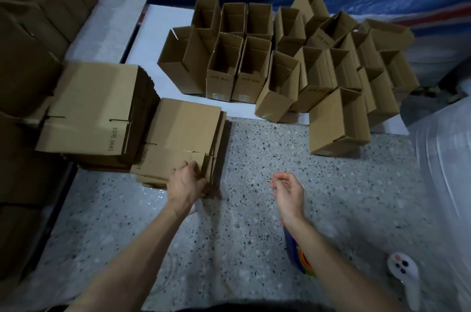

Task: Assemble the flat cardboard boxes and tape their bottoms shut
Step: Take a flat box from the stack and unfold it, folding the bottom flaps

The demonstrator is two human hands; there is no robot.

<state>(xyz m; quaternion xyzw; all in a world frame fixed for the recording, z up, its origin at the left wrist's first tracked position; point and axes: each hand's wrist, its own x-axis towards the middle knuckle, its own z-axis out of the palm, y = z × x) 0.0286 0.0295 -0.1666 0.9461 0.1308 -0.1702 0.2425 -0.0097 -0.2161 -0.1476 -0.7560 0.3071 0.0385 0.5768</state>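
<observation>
Fingers (190, 166) of left hand (186, 184) curled round corner of flat box stack (183, 128); right hand (290, 192) loosely curled, empty; assembled boxes (280, 62) at 1 o'clock.

Left hand (187, 184), right hand (289, 190), forearms (132, 248) bare; dark garment (254, 308).

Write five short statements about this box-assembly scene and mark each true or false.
The left hand grips the near stack of flat boxes at its corner. True.
The right hand holds a box. False: it is empty, fingers relaxed.
The assembled boxes stand with tops open. True.
The assembled boxes stand left of that stack. False: they stand right of it, farther away.
A white slipper lies on the floor. True.
</observation>
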